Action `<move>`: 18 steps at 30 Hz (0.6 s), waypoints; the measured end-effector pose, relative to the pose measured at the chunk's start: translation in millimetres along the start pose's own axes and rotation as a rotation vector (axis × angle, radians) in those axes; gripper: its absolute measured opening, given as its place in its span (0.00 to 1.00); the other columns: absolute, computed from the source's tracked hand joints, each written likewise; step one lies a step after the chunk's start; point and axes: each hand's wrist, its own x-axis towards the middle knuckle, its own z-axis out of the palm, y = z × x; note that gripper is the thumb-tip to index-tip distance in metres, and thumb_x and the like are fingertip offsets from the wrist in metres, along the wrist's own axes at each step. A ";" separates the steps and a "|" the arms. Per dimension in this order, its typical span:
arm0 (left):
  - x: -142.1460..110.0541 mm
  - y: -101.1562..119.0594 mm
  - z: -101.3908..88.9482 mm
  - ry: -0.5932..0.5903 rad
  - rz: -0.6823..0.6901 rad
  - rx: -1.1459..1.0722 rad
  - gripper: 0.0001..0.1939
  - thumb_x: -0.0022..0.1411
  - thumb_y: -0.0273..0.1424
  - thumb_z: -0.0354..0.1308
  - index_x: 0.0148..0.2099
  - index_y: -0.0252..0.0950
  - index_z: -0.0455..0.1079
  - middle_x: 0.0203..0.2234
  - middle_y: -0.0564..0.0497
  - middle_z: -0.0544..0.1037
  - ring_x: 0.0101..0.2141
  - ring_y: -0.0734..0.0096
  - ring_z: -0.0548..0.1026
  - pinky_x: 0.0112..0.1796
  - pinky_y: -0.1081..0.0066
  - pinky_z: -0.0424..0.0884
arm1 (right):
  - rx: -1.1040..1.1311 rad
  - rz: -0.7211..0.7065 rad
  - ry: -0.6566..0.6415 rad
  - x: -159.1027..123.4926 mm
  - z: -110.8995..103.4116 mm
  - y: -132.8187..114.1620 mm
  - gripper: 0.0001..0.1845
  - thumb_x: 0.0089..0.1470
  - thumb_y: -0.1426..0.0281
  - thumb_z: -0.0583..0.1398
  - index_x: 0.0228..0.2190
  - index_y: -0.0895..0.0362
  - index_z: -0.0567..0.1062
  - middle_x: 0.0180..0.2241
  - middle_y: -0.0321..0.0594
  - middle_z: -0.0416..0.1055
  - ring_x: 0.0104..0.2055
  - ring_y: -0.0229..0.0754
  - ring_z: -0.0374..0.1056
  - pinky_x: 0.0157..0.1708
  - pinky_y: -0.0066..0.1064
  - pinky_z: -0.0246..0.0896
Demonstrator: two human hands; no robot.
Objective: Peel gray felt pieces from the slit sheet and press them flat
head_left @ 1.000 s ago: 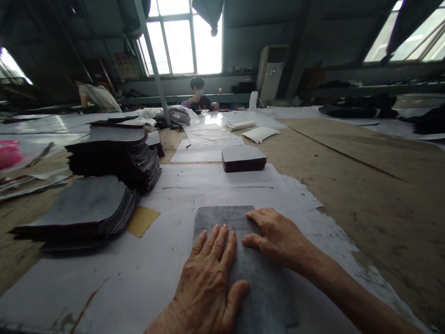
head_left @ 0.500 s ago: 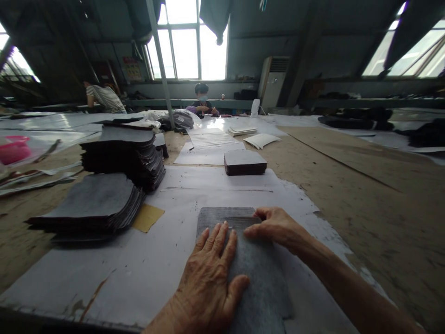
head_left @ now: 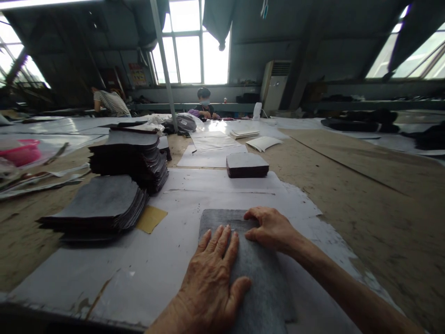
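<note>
A grey felt-like sheet [head_left: 257,273] lies flat on white paper [head_left: 156,264] in front of me. My left hand [head_left: 212,278] rests palm down on the sheet's left side, fingers stretched out. My right hand [head_left: 269,227] sits at the sheet's far right corner with its fingers curled, pinching at the top edge. Whether a second layer is gripped there I cannot tell. A low pile of similar dark sheets [head_left: 100,206] lies to the left, and a taller pile [head_left: 130,155] stands behind it.
A small dark block of stacked pieces [head_left: 246,165] lies ahead on the paper. A yellow scrap [head_left: 151,219] lies beside the low pile. White sheets [head_left: 264,143] lie farther back. Two people work at the far bench. A pink tub [head_left: 21,152] is at the left.
My right hand has gone from lying flat on the sheet to curling its fingers at the far edge. The left hand has stayed put. The camera has tilted slightly.
</note>
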 end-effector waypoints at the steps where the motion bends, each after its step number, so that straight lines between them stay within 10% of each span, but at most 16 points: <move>1: -0.1 0.0 -0.4 -0.001 -0.002 -0.005 0.35 0.62 0.48 0.40 0.65 0.36 0.42 0.63 0.42 0.48 0.62 0.59 0.45 0.59 0.53 0.46 | 0.015 0.018 -0.020 2.0 -1.0 1.4 0.23 0.35 0.70 0.61 0.39 0.59 0.75 0.37 0.44 0.73 0.39 0.46 0.66 0.38 0.31 0.59; 18: -1.5 2.5 -2.8 0.061 -0.015 -0.077 0.35 0.60 0.47 0.45 0.64 0.35 0.46 0.62 0.39 0.48 0.62 0.56 0.46 0.59 0.52 0.47 | 0.412 0.207 -0.043 -4.5 3.1 9.4 0.20 0.32 0.61 0.64 0.30 0.59 0.75 0.23 0.37 0.72 0.28 0.41 0.68 0.27 0.28 0.59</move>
